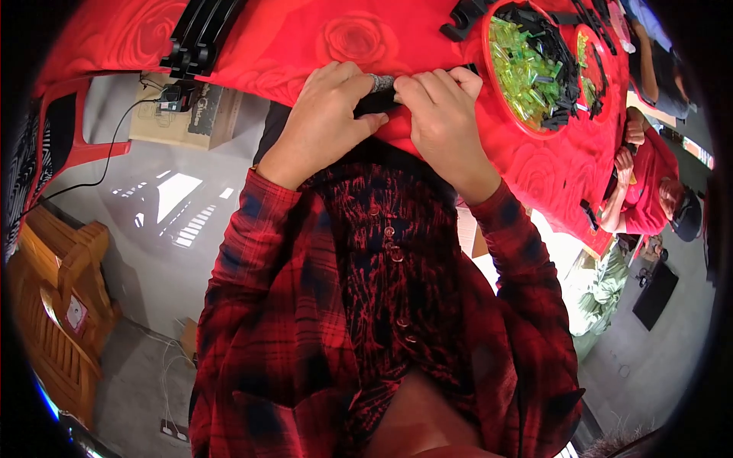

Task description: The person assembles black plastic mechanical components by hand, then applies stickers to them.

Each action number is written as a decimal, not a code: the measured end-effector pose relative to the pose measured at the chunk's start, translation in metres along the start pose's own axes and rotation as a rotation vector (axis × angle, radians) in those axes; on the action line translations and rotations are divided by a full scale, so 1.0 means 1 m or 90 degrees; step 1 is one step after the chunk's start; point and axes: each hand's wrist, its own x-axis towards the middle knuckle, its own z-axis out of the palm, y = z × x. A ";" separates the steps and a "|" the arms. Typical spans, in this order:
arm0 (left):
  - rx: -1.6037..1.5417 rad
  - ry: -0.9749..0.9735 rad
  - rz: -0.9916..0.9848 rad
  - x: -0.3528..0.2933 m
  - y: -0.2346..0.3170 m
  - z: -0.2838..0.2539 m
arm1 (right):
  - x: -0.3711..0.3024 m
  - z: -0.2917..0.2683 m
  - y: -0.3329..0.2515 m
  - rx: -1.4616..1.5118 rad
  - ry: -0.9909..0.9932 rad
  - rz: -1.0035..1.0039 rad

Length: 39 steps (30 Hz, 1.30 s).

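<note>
At the near edge of the red cloth, a dark black piece [376,101] with a grey speckled end spans the gap between my two hands. My left hand [330,114] grips its left side with bent fingers, the thumb reaching toward the middle. Over the right side my right hand [443,118] is closed, knuckles up. Most of the piece is hidden by my fingers, so its exact kind cannot be made out. To the right of my right hand stands a red bowl [489,72] of small translucent yellow-green pieces and black pieces.
Long black plastic parts [202,34] lie at the table's far left. A second red bowl [611,57] and more black parts are at the right. A person in red [649,179] works along the right edge. A cardboard box [191,122] and wooden chair [65,282] stand left.
</note>
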 end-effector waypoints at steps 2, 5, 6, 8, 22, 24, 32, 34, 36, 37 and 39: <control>0.001 -0.004 0.005 0.001 0.000 0.001 | 0.000 0.000 0.000 -0.007 0.009 0.001; 0.002 -0.020 -0.007 0.001 0.001 0.000 | -0.003 -0.005 0.003 0.002 0.004 0.022; -0.001 -0.033 -0.030 0.002 0.002 0.000 | -0.005 -0.008 0.005 0.021 -0.013 0.042; 0.020 -0.021 -0.017 0.000 0.001 0.001 | -0.011 -0.016 0.012 0.025 0.057 0.092; -0.004 0.034 -0.025 -0.001 0.030 0.000 | -0.062 -0.051 0.112 0.072 0.288 0.553; -0.047 0.056 -0.045 -0.002 0.036 0.000 | -0.061 -0.057 0.103 -0.383 0.196 0.291; -0.095 0.092 0.089 -0.001 0.053 0.013 | -0.034 -0.066 0.031 0.589 0.325 0.617; -0.109 0.062 0.105 0.000 0.057 0.015 | -0.034 -0.063 0.031 0.536 0.345 0.595; -0.381 -0.019 -0.044 -0.003 0.068 0.014 | -0.033 -0.064 0.030 0.475 0.364 0.553; -0.649 -0.101 -0.203 -0.004 0.073 0.013 | -0.031 -0.067 0.028 0.475 0.366 0.553; -0.719 -0.223 -0.238 -0.003 0.072 0.008 | -0.028 -0.073 0.022 0.467 0.339 0.506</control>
